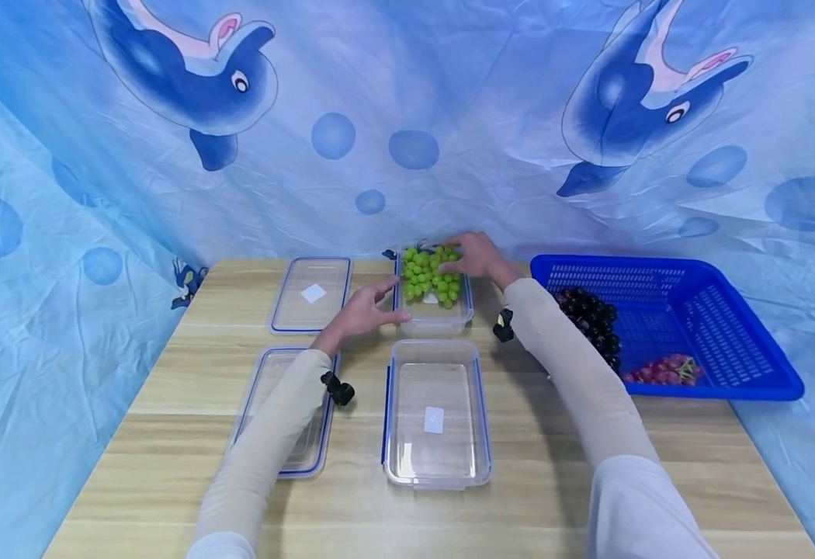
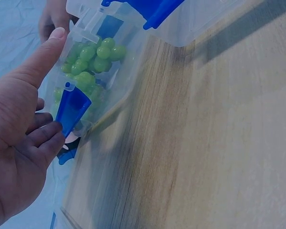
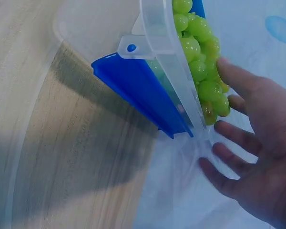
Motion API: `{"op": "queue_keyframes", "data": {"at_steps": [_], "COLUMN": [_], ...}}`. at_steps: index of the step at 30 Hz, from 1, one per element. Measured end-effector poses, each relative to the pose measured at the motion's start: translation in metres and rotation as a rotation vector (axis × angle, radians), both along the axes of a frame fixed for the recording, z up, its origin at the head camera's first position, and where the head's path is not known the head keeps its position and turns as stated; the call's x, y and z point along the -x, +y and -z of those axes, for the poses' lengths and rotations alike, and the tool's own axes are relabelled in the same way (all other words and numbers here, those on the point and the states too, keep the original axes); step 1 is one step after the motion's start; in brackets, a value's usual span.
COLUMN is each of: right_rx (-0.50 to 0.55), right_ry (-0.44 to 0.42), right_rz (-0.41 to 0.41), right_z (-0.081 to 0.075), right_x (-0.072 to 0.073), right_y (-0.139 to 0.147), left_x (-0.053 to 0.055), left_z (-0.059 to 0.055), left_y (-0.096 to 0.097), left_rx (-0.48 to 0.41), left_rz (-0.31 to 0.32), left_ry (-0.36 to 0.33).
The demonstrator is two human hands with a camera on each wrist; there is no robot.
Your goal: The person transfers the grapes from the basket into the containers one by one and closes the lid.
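Note:
A bunch of green grapes [image 1: 419,273] lies in the far clear plastic box [image 1: 442,320], which has blue latches. My left hand [image 1: 362,311] is at the left side of this box, thumb by its front corner. In the left wrist view, the fingers of that hand [image 2: 24,129] are beside a blue latch [image 2: 74,107], thumb stretched out along the box. Over the back right of the same box reaches my right hand [image 1: 477,255]. The right wrist view shows its thumb [image 3: 236,76] right at the grapes [image 3: 200,69], the other fingers spread loosely past the rim.
Nearer on the wooden table [image 1: 163,435] stands another clear box [image 1: 435,458]. Two clear lids with blue seals, a far lid [image 1: 313,272] and a near lid [image 1: 303,458], lie on the left. At right, a blue basket [image 1: 750,341] holds dark grapes [image 1: 592,322] and red grapes [image 1: 666,371].

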State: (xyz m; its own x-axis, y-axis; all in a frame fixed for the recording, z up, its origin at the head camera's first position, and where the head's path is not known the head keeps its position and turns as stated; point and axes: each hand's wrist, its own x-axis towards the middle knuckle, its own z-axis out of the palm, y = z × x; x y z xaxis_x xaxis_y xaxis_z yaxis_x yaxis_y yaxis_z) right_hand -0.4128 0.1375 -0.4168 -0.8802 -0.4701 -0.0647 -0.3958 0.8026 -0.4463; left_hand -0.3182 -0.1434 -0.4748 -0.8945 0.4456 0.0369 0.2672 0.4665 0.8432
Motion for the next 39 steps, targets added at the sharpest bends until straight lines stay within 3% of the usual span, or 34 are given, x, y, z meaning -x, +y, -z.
{"op": "queue_keyframes", "data": {"at_steps": [3,12,20,25,30,35,39], "right_rx": [0.003,-0.056,-0.078,-0.027,0.072,0.197,0.261], "right_ry": [0.03,0.007,-0.093,-0.129,-0.066,0.008,0.034], "right_rz": [0.001,-0.013,-0.032,-0.039,-0.1,-0.119,-0.085], "right_z": [-0.001,0.01,0.009,-0.005,-0.024,-0.055,-0.079], "right_x": [-0.001,0.001,0.005,0.002,-0.006,-0.023,-0.042], "right_y": [0.002,0.002,-0.002,0.001,0.01,0.02,0.033], "left_x": [0.001,0.0,-0.002,-0.002,-0.002,-0.001,-0.001], "left_z": [0.0,-0.001,-0.003,-0.002,-0.002,-0.001,0.001], "left_y": [-0.001,-0.001,0.0,-0.001,-0.001,0.0,0.0], "left_rx": [-0.003,-0.013,-0.002,-0.002,-0.004,-0.009,-0.006], "left_rz": [-0.001,0.015,0.012,0.014,0.01,0.012,0.009], "left_ry": [0.005,-0.001,0.007,0.006,0.001,0.004,0.002]}}
